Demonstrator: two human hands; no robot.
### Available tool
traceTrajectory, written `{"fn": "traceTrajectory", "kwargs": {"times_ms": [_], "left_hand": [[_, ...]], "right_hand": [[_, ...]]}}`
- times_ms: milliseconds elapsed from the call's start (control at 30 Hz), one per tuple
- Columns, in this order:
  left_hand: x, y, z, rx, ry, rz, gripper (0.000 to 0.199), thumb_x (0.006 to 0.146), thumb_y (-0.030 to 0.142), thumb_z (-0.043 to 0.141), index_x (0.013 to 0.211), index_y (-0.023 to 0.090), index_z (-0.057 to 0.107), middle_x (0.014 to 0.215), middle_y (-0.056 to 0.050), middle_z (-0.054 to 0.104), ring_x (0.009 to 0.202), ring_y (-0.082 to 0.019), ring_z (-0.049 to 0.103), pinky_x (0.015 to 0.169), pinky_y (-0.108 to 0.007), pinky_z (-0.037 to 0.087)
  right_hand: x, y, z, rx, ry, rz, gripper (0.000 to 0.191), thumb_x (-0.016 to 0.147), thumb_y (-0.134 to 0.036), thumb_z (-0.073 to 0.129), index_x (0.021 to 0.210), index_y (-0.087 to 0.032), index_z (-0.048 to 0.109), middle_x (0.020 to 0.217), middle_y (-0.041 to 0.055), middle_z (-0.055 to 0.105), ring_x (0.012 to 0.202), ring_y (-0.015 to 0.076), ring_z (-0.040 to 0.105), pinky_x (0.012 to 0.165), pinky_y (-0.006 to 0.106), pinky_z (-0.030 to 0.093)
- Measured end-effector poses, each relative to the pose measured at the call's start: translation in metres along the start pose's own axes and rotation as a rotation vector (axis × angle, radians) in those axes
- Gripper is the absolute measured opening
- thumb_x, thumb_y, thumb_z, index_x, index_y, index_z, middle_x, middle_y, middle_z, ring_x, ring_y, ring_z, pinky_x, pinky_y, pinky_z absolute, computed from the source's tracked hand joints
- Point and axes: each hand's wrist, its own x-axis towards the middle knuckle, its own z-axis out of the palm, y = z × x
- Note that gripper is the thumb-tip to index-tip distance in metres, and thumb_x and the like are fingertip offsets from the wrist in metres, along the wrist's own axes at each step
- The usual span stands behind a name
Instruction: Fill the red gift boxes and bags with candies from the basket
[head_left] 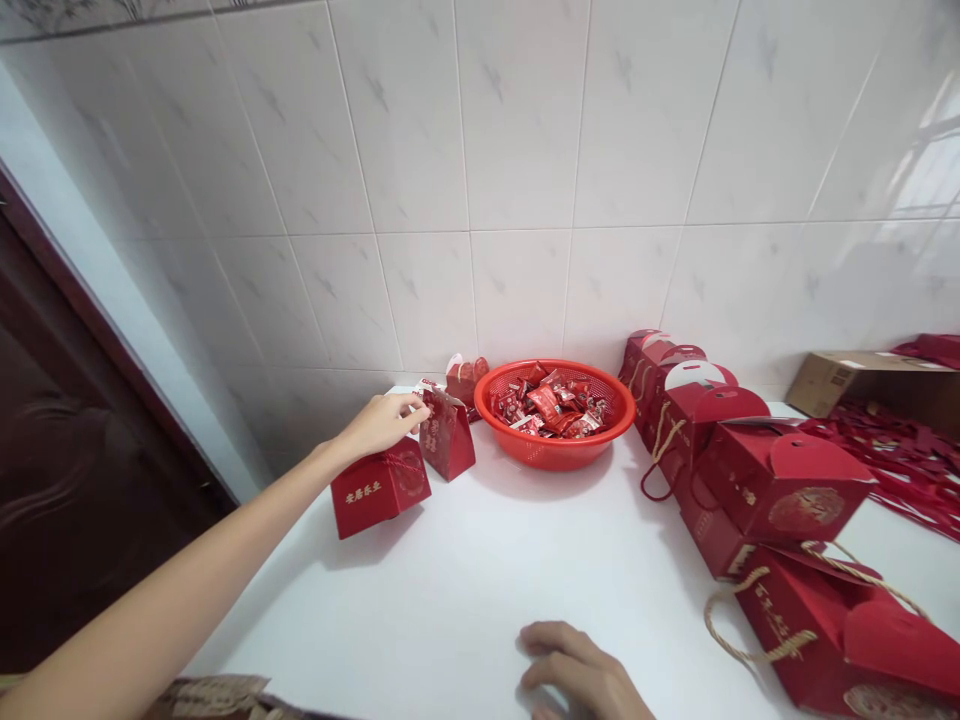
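Note:
My left hand (385, 425) reaches to the left side of the white table (457, 580), its fingers pinched together at the top edge of a peaked red gift box (448, 440). Below that hand sits another red gift box (380, 492) with gold characters on its side, tilted, with a shadow beneath it. Part of its top is hidden by my hand. Low in the view, my right hand (585, 672) hovers over or rests on the tabletop, fingers apart and holding nothing; its lower part is cut off.
Against the tiled wall stands a red plastic basket (555, 455) full of small red wrapped packets (547, 403). Several red gift boxes with rope handles (806, 500) line the right side. Behind them, a cardboard box (825, 383) lies beside dark red cords (892, 455). A dark door (82, 450) is at left.

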Motion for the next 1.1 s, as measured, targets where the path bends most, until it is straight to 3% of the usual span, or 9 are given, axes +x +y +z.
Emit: {"fn": "traceTrajectory", "kwargs": {"times_ms": [133,367,433,567,700,800,867,967,1100], "left_hand": [[0.004,0.002,0.002,0.033,0.002,0.021,0.042,0.087,0.044,0.042,0.113,0.023,0.066,0.078,-0.002,0.074,0.072,-0.022,0.065,0.074,-0.032,0.048],[0.018,0.013,0.003,0.201,-0.077,0.07,0.053,0.088,0.033,0.043,0.139,0.028,0.056,0.093,-0.004,0.074,0.083,-0.024,0.067,0.074,-0.03,0.047],[0.02,0.017,0.006,0.23,-0.108,0.09,0.049,0.086,0.028,0.045,0.133,0.027,0.061,0.092,-0.004,0.074,0.084,-0.024,0.068,0.07,-0.029,0.046],[0.02,0.024,0.012,0.247,-0.119,0.137,0.027,0.083,0.025,0.049,0.095,0.023,0.072,0.089,-0.004,0.074,0.086,-0.024,0.067,0.071,-0.029,0.046],[0.018,0.025,0.011,0.238,-0.007,0.148,0.038,0.084,0.023,0.046,0.115,0.024,0.069,0.094,-0.005,0.074,0.091,-0.024,0.067,0.072,-0.03,0.045],[0.019,0.024,0.01,0.269,-0.037,0.136,0.054,0.083,0.02,0.046,0.133,0.032,0.06,0.09,-0.003,0.072,0.088,-0.023,0.067,0.068,-0.029,0.044],[0.021,0.024,0.012,0.312,-0.076,0.127,0.053,0.082,0.019,0.047,0.131,0.031,0.062,0.091,-0.003,0.072,0.088,-0.023,0.067,0.068,-0.029,0.045],[0.024,0.025,0.018,0.361,-0.07,0.116,0.041,0.083,0.019,0.049,0.118,0.025,0.069,0.101,-0.007,0.071,0.098,-0.026,0.066,0.075,-0.031,0.048],[0.028,0.024,0.024,0.354,0.049,0.078,0.051,0.085,0.019,0.046,0.133,0.026,0.061,0.116,-0.011,0.063,0.107,-0.027,0.062,0.086,-0.037,0.049]], "right_hand": [[0.008,-0.009,-0.014,0.068,-0.047,-0.015,0.017,0.087,-0.022,0.062,0.101,-0.021,0.071,0.118,0.0098,0.069,0.105,0.0191,0.069,0.092,0.028,0.054],[0.034,-0.039,-0.05,-0.022,0.064,-0.005,0.019,0.096,-0.031,0.055,0.106,-0.024,0.069,0.122,0.0103,0.067,0.113,0.0212,0.066,0.097,0.033,0.053],[0.046,-0.046,-0.061,-0.029,0.048,-0.017,0.019,0.097,-0.031,0.053,0.105,-0.023,0.069,0.121,0.0103,0.067,0.111,0.021,0.066,0.095,0.033,0.052],[0.069,-0.048,-0.076,-0.037,0.105,-0.04,0.018,0.096,-0.031,0.054,0.102,-0.022,0.068,0.12,0.011,0.067,0.109,0.0221,0.066,0.094,0.035,0.051],[0.086,-0.044,-0.085,-0.012,0.155,-0.076,0.014,0.095,-0.027,0.054,0.097,-0.02,0.067,0.113,0.0106,0.068,0.11,0.0224,0.065,0.091,0.034,0.051],[0.097,-0.045,-0.084,-0.005,0.151,-0.102,0.012,0.094,-0.021,0.055,0.096,-0.019,0.066,0.109,0.0096,0.068,0.109,0.0213,0.064,0.089,0.032,0.05],[0.103,-0.048,-0.076,-0.004,0.116,-0.127,0.014,0.092,-0.017,0.054,0.099,-0.018,0.067,0.108,0.0093,0.068,0.102,0.0196,0.066,0.087,0.031,0.051],[0.109,-0.055,-0.056,-0.006,-0.032,-0.189,0.023,0.087,-0.012,0.057,0.106,-0.017,0.068,0.108,0.0084,0.067,0.089,0.0163,0.067,0.084,0.027,0.051],[0.116,-0.061,-0.029,-0.077,-0.26,-0.275,0.03,0.082,-0.013,0.064,0.11,-0.021,0.07,0.104,0.0054,0.069,0.084,0.0163,0.066,0.081,0.025,0.049]]}}
